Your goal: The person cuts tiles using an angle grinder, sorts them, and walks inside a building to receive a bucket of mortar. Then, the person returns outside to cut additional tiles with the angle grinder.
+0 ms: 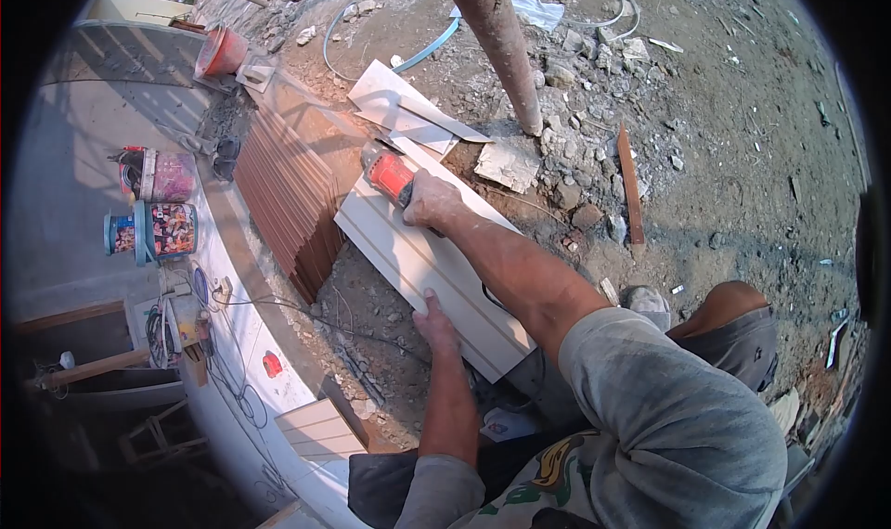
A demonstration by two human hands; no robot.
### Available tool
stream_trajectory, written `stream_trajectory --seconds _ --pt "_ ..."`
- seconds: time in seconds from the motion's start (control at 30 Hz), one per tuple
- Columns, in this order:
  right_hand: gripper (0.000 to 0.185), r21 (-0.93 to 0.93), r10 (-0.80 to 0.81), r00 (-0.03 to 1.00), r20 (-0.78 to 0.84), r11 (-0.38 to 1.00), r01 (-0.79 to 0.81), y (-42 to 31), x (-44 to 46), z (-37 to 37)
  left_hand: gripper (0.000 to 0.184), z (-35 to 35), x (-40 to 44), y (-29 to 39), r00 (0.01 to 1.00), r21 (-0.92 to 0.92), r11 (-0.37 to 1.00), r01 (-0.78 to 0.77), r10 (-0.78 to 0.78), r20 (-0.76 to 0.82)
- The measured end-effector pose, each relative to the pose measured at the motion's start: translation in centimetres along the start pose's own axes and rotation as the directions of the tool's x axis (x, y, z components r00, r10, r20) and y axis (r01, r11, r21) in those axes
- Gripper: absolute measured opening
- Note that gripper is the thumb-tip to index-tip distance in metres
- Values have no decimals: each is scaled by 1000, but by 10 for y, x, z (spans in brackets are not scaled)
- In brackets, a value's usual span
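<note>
My right hand (431,199) is wrapped round the body of a red angle grinder (390,174), which sits over the far end of a long cream tile (445,283) with tan stripes. Dust hangs about the grinder's head, and its disc cannot be made out clearly. My left hand (434,327) grips the tile's left edge nearer my body, thumb on top and fingers partly hidden. The tile lies slanted in front of me. Cut pieces of pale tile (399,107) lie just beyond its far end.
A stack of reddish-brown tiles (288,195) stands close on the left. Buckets (170,176), cables (246,394) and a striped tile piece (320,430) are further left. A rusty pole (497,46) rises ahead, with rubble (580,130) and a wooden strip (632,186) to the right.
</note>
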State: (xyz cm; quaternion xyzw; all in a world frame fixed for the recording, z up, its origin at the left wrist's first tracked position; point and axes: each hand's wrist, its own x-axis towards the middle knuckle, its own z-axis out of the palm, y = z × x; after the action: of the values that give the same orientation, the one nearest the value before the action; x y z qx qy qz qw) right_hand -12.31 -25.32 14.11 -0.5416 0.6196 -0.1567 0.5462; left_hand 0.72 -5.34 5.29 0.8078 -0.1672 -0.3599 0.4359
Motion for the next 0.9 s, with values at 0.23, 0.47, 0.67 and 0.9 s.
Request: stream_trajectory --seconds 0.23,0.47,0.67,0.9 --pt "53 8 -8 1000 11 1000 8 3 0 1 57 0 -5 5 1000 62 998 -26 26 -4" --pt "54 10 13 1000 18 1000 -13 3 -2 -1 56 0 -7 7 999 78 996 -38 38 -3" --pt "56 4 12 1000 23 1000 -12 4 -2 0 57 2 -9 9 999 37 999 -38 38 -7" --pt "55 11 14 1000 19 1000 -14 5 -4 0 60 2 -11 11 999 71 997 -36 38 -17"
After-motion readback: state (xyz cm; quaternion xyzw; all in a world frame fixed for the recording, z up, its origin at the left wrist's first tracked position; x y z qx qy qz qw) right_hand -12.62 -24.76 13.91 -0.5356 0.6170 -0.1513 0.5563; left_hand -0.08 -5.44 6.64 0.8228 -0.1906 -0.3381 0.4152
